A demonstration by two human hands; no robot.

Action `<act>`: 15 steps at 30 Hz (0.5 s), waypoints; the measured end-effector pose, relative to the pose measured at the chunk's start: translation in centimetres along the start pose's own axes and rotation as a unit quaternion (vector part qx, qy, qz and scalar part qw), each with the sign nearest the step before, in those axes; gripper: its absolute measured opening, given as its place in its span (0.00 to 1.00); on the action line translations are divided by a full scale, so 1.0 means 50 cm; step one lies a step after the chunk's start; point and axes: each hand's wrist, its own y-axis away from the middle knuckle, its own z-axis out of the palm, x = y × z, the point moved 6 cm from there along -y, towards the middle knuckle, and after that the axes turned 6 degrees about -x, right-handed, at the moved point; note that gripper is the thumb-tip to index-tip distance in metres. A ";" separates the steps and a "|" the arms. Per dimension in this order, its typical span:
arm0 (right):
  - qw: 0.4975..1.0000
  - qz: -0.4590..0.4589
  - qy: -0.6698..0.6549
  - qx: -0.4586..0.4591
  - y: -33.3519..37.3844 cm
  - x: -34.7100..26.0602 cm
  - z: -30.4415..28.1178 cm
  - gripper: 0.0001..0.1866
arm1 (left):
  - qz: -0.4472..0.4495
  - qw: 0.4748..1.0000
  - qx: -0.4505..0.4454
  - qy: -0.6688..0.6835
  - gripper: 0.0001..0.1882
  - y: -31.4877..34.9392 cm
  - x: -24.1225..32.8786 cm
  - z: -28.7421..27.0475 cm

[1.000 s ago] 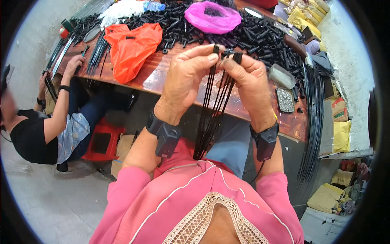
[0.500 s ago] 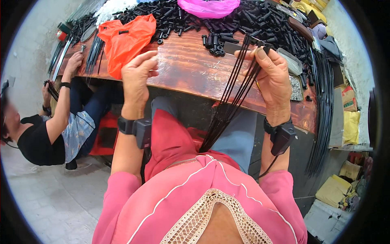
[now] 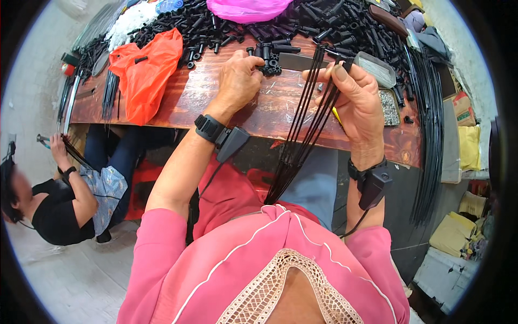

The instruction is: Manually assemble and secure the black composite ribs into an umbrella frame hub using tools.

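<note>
A bundle of thin black umbrella ribs (image 3: pixel 302 127) hangs from my right hand (image 3: pixel 359 102), its lower ends down by my lap. The fingers and thumb pinch its top end, where a black fitting shows between them. My left hand (image 3: pixel 240 80) is over the table, fingers bent and slightly apart, with nothing visible in it. Its fingertips are at the edge of a small cluster of black flanged plastic tubes (image 3: pixel 268 60); whether they touch one cannot be made out.
More black tubes (image 3: pixel 329 24) are heaped along the far side of the wooden table (image 3: pixel 162 108), around a pink bag (image 3: pixel 248 9). An orange bag (image 3: pixel 145 75) lies at left. Metal tins (image 3: pixel 389 108) and long black rods (image 3: pixel 429 146) are at right. A co-worker (image 3: pixel 65 200) sits at left.
My left hand has moved forward and to the right, from above the table's near edge to the small cluster of tubes. My right hand still holds the ribs in nearly the same place.
</note>
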 end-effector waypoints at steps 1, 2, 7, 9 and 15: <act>1.000 0.001 0.002 0.006 -0.002 -0.001 0.002 0.11 | 0.002 1.000 -0.002 -0.002 0.11 -0.003 -0.002 0.002; 1.000 0.002 0.004 0.014 -0.002 0.000 0.002 0.11 | -0.009 1.000 -0.016 0.008 0.11 -0.004 -0.006 0.007; 1.000 -0.003 -0.002 0.001 -0.005 -0.006 0.012 0.11 | -0.015 0.999 -0.036 0.012 0.11 -0.012 -0.008 0.006; 1.000 -0.001 -0.004 -0.007 -0.004 -0.010 0.019 0.11 | -0.001 0.999 -0.036 0.013 0.11 -0.016 -0.002 0.005; 0.999 0.001 0.027 0.033 0.019 -0.007 0.035 0.11 | -0.087 0.970 0.054 0.221 0.06 0.030 -0.027 -0.021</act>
